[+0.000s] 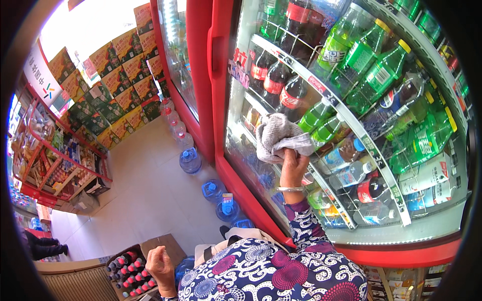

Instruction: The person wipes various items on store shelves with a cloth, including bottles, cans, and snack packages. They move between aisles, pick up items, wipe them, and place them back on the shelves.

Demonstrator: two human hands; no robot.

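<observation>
My right hand [293, 169] grips a bunched grey knitted cloth [280, 137] and wears a metal bangle [290, 189] at the wrist. The cloth is held up at the red-framed glass door [256, 201] of a drinks cooler, over the view of its shelves; whether it presses on the glass I cannot tell. Cola bottles [276, 83] and green soda bottles [376, 77] stand on the wire shelves around it. Low on the left, my left hand [160, 267] has its fingers curled in, with nothing seen in it. Beside it is a carton of dark bottles with red caps [130, 272].
Large water bottles [228, 210] line the floor along the coolers. Stacked beer cartons [113, 82] stand at the back. A red-framed snack rack [56, 150] is at the left, and another person's legs [41, 242] show at the lower left.
</observation>
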